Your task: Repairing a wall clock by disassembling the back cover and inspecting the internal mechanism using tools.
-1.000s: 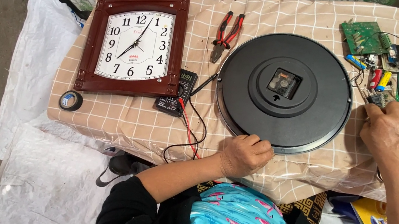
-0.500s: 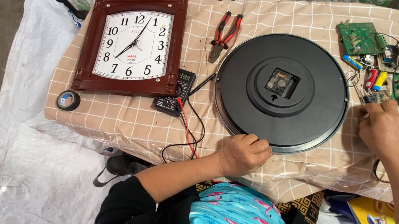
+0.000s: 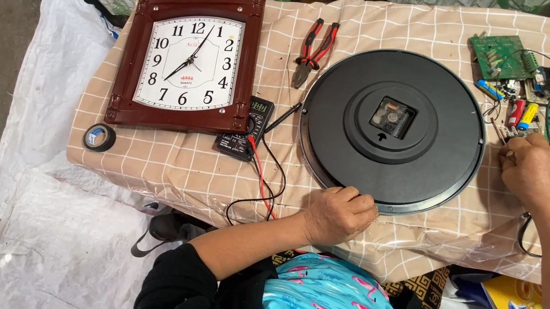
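Fingers of the left hand (image 3: 339, 212) curled against one round black clock (image 3: 393, 129); right hand's (image 3: 535, 172) fingers unclear; one square clock (image 3: 189, 60).

Black sleeves pushed up, turquoise garment with pink flamingo print

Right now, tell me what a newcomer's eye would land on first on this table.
The big round black clock, lying face down at the centre, draws the eye first; the left hand rests at its near rim. To its left lies a square clock with a dark red frame, face up. At the far right, the right hand reaches into a clutter of green circuit boards and small parts.
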